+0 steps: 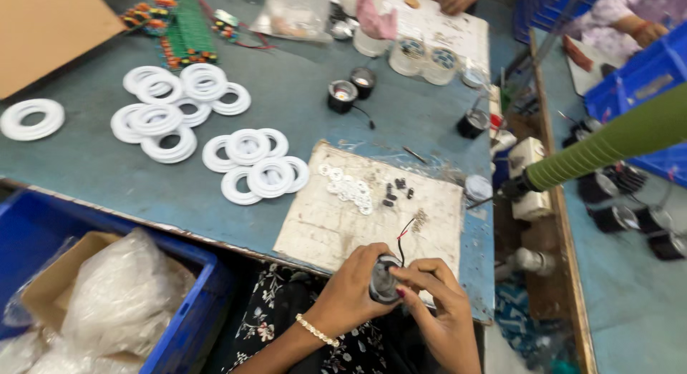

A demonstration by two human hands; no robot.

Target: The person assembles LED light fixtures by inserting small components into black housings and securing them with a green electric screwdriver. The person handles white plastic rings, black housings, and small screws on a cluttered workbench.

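One round lamp housing (384,279) sits gripped between two hands, left hand (356,292) and right hand (440,313) fingers closed around it.

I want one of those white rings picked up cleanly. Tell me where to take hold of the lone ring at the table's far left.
Probably best taken from above, with a grip across the band: one fingertip in the centre hole, one on the outer rim. The lone white ring lies flat on the table, apart from the stacked rings, so nothing crowds it.
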